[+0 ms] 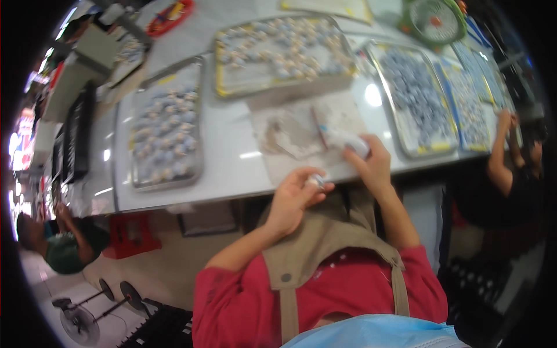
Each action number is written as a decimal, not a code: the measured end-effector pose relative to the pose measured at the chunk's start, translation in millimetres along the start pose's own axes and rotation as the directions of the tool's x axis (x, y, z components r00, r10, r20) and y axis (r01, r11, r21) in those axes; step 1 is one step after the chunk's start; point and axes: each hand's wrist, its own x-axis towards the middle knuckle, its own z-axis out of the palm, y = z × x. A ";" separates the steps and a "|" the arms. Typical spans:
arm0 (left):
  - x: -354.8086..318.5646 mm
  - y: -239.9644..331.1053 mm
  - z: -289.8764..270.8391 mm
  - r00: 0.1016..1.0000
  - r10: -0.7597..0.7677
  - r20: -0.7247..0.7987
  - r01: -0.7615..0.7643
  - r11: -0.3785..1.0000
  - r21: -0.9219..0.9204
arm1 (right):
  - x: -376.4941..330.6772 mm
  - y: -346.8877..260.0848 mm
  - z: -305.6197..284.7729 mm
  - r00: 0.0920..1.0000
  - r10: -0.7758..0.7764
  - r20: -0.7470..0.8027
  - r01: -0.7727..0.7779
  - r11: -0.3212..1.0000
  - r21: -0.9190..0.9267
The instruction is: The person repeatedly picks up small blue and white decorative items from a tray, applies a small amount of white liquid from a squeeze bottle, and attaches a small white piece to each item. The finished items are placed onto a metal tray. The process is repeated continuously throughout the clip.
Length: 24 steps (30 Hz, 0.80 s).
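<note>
My left hand (293, 200) is near the table's front edge, its fingers closed on a small white-and-grey piece (315, 181). My right hand (372, 165) grips a smooth white object (355, 145), perhaps a small bottle; motion blur hides its exact kind. Its narrower end points left, over a stained, pale work sheet (342, 110). A thin reddish-brown stick-like thing (318, 126) shows on that sheet. Beyond it stands a metal tray (223, 87) of small cream-and-grey pieces.
A second tray (139, 184) of similar pieces lies left. On the right, a tray (415, 152) holds blue-grey pieces, with more trays beyond. A green round device (434, 22) and a red basket (169, 17) stand farther back. People (64, 240) work at both sides; a red stool (132, 235) is below.
</note>
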 end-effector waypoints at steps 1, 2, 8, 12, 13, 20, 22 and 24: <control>-3.3 -1.1 2.0 1.000 -0.002 0.002 0.002 1.000 0.002 | -7.0 -4.9 -4.0 0.999 0.042 -0.017 -0.040 0.996 0.080; -6.0 -0.7 2.4 0.999 -0.016 -0.033 0.015 1.000 -0.020 | -12.7 -9.2 -5.8 0.996 0.087 0.006 -0.086 0.967 0.239; -6.8 -4.2 1.0 0.997 0.073 0.006 -0.073 0.972 0.222 | -47.7 -25.4 -37.6 0.995 0.067 0.072 -0.092 0.896 0.433; -6.8 -5.0 8.7 0.986 0.168 -0.023 -0.157 0.956 0.247 | -49.1 -21.0 -43.2 0.985 -0.167 -0.036 0.170 0.943 0.285; -7.4 -4.8 9.0 0.986 0.162 -0.025 -0.151 0.956 0.250 | -47.2 -23.7 -44.7 0.974 -0.222 -0.043 0.226 0.952 0.208; -8.9 -8.8 1.7 0.974 0.226 -0.011 -0.212 0.928 0.305 | -37.8 -42.0 -48.4 0.930 -0.367 -0.036 0.367 0.930 -0.007; -7.6 -10.0 0.8 0.972 0.235 -0.003 -0.222 0.923 0.313 | -36.4 -44.5 -48.6 0.928 -0.371 -0.029 0.371 0.928 -0.025; -7.3 -11.1 0.5 0.970 0.242 -0.003 -0.229 0.919 0.321 | -34.9 -46.4 -48.7 0.926 -0.376 -0.015 0.375 0.926 -0.035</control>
